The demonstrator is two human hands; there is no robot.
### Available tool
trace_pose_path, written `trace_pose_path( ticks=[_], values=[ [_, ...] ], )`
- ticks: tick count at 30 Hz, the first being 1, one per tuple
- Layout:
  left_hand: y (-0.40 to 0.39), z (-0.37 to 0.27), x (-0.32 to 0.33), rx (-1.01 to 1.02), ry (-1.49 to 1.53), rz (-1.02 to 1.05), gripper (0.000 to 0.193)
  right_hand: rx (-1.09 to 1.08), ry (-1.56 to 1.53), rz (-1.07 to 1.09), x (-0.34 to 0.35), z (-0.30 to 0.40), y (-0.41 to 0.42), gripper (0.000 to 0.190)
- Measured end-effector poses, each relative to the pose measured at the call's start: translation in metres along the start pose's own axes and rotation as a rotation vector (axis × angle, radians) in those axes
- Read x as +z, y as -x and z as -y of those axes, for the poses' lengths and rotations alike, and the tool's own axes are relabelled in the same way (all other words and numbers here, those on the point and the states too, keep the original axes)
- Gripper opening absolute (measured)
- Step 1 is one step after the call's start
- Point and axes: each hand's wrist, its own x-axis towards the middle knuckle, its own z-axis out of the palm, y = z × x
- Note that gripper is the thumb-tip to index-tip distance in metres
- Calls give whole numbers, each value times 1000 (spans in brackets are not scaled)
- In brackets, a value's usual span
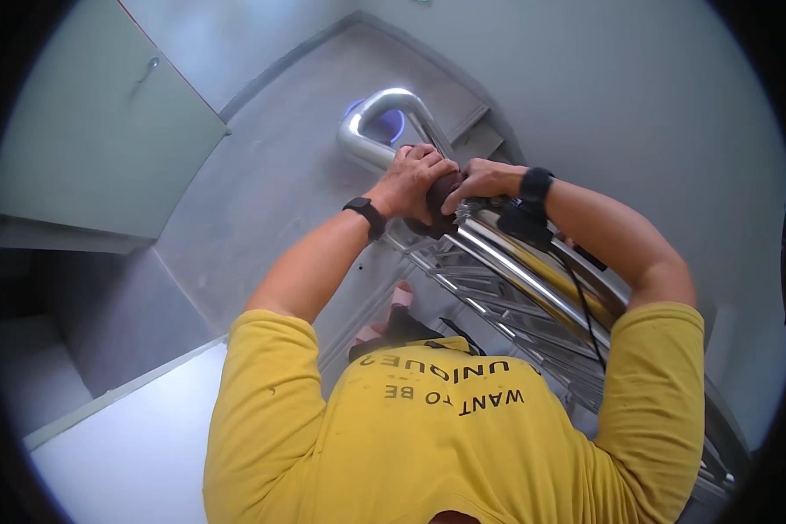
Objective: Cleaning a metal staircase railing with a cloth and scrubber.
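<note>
A dark brown cloth is bunched against the polished metal handrail of a staircase. My left hand grips it from the left, fingers curled over the top. From the right, my right hand pinches the cloth's edge between thumb and fingers. Both hands meet at the rail just before its looped end. Both wrists wear black bands. The cloth hides the stretch of rail beneath it, and the underside of my grip is out of sight.
Metal balusters run down beside me, below the rail. A black device with a cable is near my right forearm. A purple-blue bucket stands beyond the rail loop, near steps. A pale green door is at left.
</note>
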Motion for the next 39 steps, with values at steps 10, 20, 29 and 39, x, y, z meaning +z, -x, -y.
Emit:
trace_pose_path(
  ticks=[10,20,29,39],
  values=[
    [9,54,6,-56,-44,-5,81,49,-127,340,-6,-90,58,103],
    [11,85,16,-76,-22,11,86,169,-188,446,-10,-90,77,109],
    [14,78,3,-28,-11,-10,85,184,-166,376,-11,-60,61,105],
    [43,180,4,103,15,-4,81,283,-36,243,0,-28,22,92]
  ],
)
